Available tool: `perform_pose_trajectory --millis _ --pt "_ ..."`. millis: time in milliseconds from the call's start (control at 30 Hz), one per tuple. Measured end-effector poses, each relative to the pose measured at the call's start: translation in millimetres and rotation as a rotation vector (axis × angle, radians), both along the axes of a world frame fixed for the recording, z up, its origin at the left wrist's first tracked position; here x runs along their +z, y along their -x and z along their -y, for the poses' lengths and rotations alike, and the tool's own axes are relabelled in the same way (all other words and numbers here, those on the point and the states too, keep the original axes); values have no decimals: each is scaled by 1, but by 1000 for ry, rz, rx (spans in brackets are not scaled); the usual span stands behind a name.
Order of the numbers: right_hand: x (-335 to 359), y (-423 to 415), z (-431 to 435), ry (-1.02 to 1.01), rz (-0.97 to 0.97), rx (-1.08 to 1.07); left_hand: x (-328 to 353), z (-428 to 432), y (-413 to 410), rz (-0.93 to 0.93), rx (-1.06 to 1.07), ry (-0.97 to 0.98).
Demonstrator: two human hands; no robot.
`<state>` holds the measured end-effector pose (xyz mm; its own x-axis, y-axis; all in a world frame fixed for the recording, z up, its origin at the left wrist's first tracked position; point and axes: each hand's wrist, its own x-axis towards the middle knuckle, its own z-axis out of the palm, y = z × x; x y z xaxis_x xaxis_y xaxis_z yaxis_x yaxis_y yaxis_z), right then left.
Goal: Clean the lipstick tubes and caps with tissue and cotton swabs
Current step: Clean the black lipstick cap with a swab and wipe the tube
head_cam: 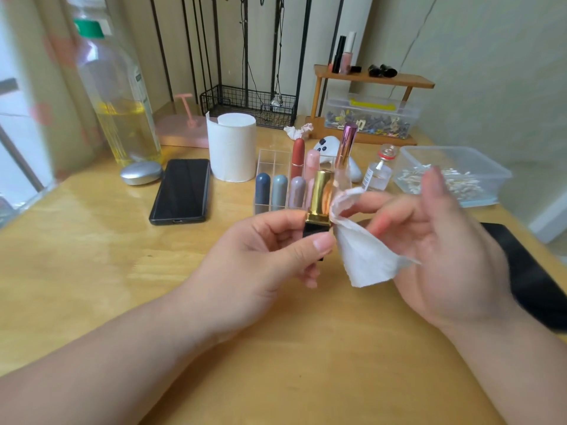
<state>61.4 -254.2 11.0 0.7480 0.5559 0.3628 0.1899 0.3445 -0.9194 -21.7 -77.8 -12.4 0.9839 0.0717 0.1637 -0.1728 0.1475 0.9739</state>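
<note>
Two hands meet above the table point(92, 256). The left hand point(260, 256) pinches the upright gold lipstick tube point(320, 194) by its black base; the right hand point(445, 256), fingers loosely curled, holds a tissue point(365, 256) touching the tube's right side.

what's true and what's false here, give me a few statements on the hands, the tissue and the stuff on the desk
1. The left hand grips a gold and black lipstick tube. True.
2. The right hand holds a cotton swab. False: it pinches a piece of tissue against the tube.
3. The tissue roll lies on its side. False: it stands upright on the desk.
4. The cotton swabs lie in a clear plastic box on the right. True.
</note>
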Motion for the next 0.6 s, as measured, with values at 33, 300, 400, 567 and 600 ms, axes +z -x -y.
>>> perform_pose_trajectory --millis 33,300,400,567,600 --pt "0 0 -3 -2 -56 -23 -1 0 0 20 10 -67" --pt "-3 -1 -8 6 -265 134 -1 3 3 66 -67 -232" --pt "-4 -6 -4 70 -343 266 -2 2 2 74 -92 -244" --pt "0 -7 1 184 -290 313 -4 0 1 80 -126 -217" --pt "1 -8 1 194 -253 268 -4 0 1 73 -146 -217"
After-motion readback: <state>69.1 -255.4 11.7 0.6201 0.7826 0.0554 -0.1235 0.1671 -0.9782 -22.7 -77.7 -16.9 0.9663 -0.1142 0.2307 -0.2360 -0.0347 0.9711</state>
